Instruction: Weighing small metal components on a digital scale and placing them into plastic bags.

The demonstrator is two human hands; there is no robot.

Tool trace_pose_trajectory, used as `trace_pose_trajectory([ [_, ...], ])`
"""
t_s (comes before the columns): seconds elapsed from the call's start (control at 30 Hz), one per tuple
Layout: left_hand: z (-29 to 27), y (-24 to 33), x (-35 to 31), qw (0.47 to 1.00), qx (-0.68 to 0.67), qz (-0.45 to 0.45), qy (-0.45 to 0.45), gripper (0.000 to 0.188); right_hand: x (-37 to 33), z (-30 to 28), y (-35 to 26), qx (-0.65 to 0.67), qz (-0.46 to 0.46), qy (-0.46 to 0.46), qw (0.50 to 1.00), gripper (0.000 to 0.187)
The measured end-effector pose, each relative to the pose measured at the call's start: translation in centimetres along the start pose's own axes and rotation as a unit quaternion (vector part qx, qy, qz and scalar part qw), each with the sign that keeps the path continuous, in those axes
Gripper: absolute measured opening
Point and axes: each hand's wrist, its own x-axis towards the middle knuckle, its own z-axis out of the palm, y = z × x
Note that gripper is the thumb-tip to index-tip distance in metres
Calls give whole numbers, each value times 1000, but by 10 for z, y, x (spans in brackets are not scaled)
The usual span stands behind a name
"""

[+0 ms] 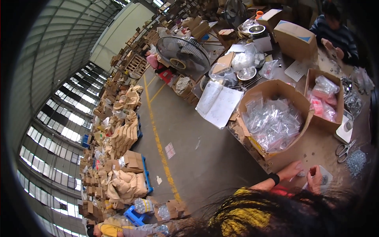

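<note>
My left hand (290,171), with a black band at the wrist, reaches over the near edge of the table. Its fingertips are pressed together around something small and shiny that I cannot make out. Just to the right, my right hand (314,180) has its fingers closed at a small clear plastic bag (325,176), which shows a grey cluster of small parts. Beyond the bag lies a pile of small silvery pieces (357,162). A pair of scissors (344,151) rests beside that pile. Ahead of my hands stands an open cardboard box (272,152) full of filled clear bags.
A second carton (324,118) holds pink and clear bags, beside a white scale-like device (345,128). An open notebook (218,103) overhangs the table's left edge. A large fan (183,57) stands beyond. Across the table sits another person (335,35). Stacked sacks (126,183) line the floor.
</note>
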Motion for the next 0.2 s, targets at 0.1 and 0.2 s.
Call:
trace_pose_trajectory([
  [0.1, 0, 3, -5, 999, 40, 25, 9, 38, -2, -7, 5, -8, 9, -15, 1000, 20],
  [0.2, -8, 1, -3, 996, 91, 20, -9, 43, 3, -13, 9, -29, -8, -67, 997, 23],
])
